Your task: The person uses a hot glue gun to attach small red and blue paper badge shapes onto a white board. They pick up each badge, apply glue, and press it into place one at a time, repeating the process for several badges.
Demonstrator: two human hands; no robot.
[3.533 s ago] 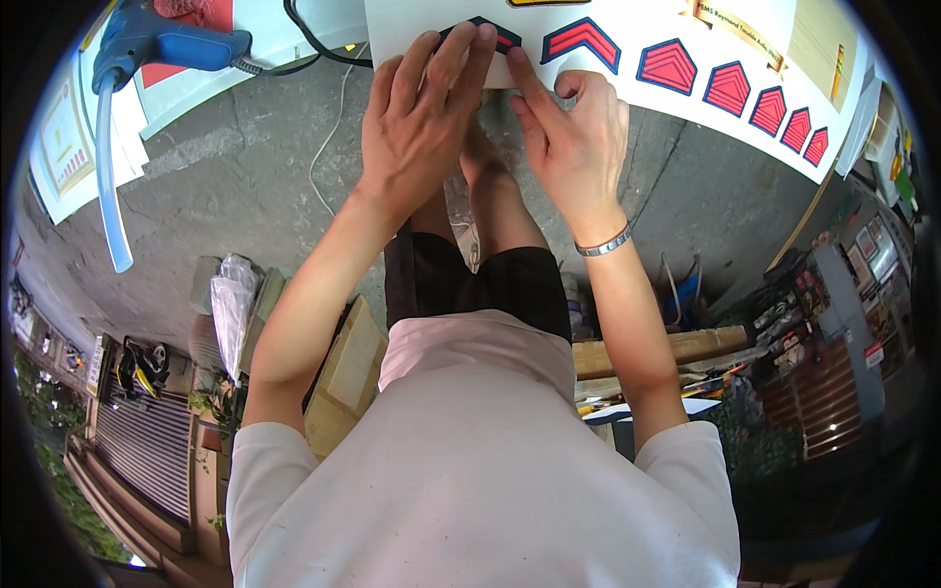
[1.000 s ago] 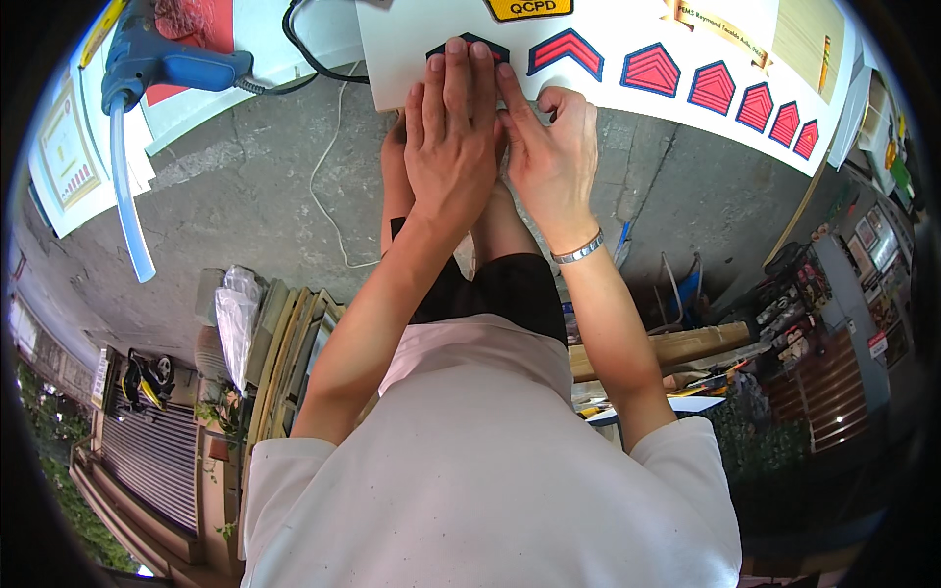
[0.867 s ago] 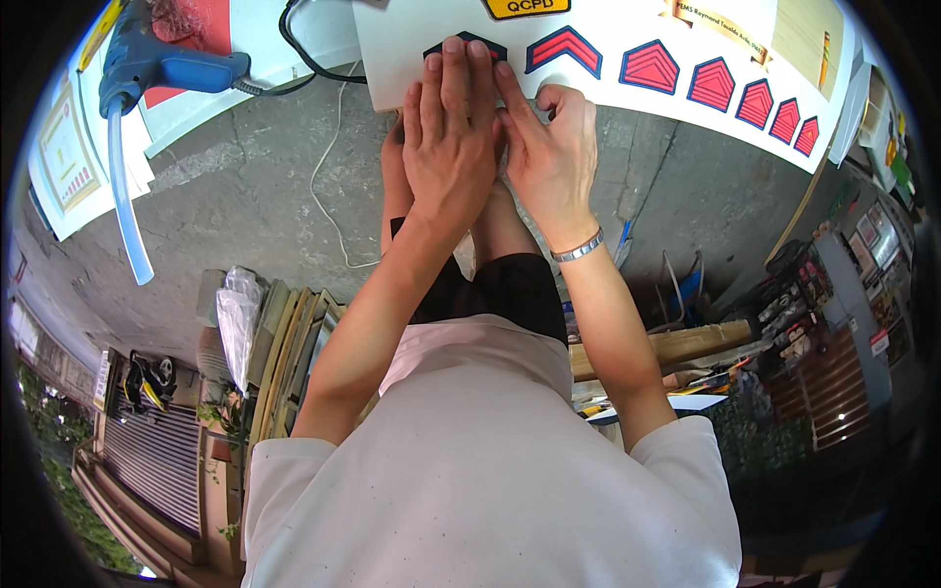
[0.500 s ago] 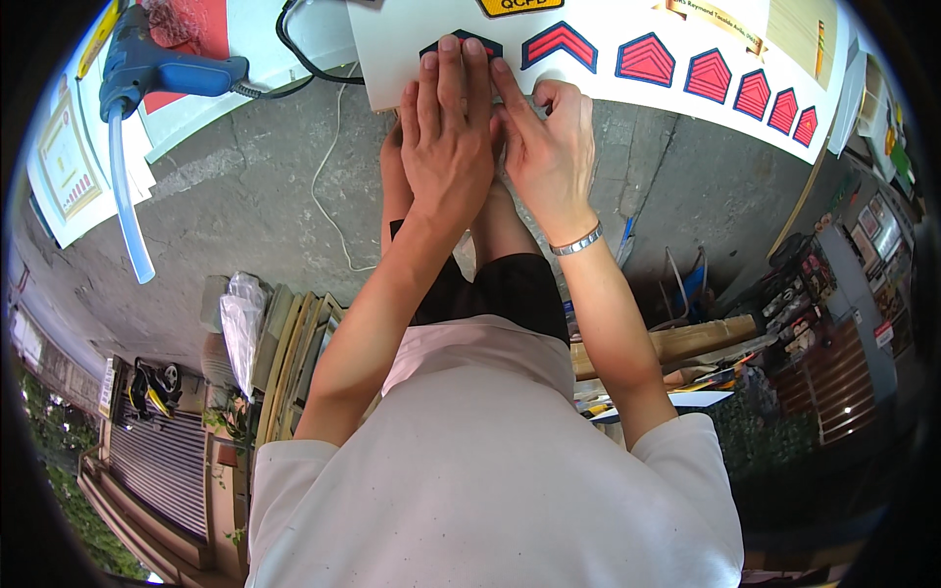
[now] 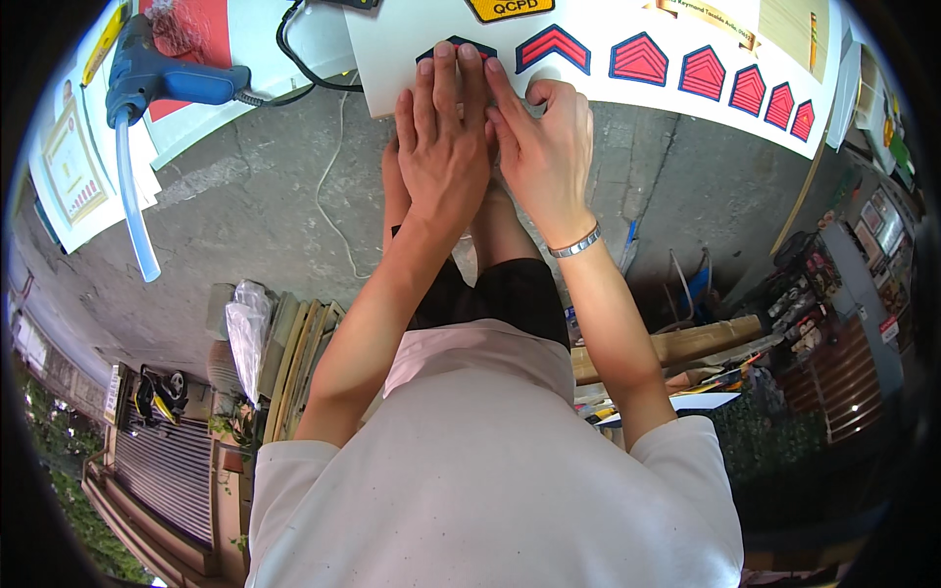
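Observation:
My left hand [image 5: 446, 142] lies flat with its fingers stretched out over a red and dark-blue chevron patch [image 5: 485, 49] on a white board [image 5: 598, 93]. The fingers hide most of that patch. Beside it, my right hand [image 5: 547, 142] touches the patch's right end with its straight index finger. The other fingers of this hand curl loosely, and a metal bracelet [image 5: 576, 242] circles its wrist. To the right, another chevron patch [image 5: 554, 49] and several more, including a taller one [image 5: 638, 60], form a row on the board. Above them sits a yellow patch [image 5: 512, 8].
A blue glue gun [image 5: 181, 73] with a long glue stick [image 5: 135, 196] in it lies at the left, its black cable [image 5: 294, 59] running toward the board. Below are grey concrete floor [image 5: 265, 176], stacked frames [image 5: 294, 363] and a long cardboard piece [image 5: 706, 338].
Both hands stay at the covered patch. My left fingers are slightly more spread. The board and its patches have shifted a little left and up in the view.

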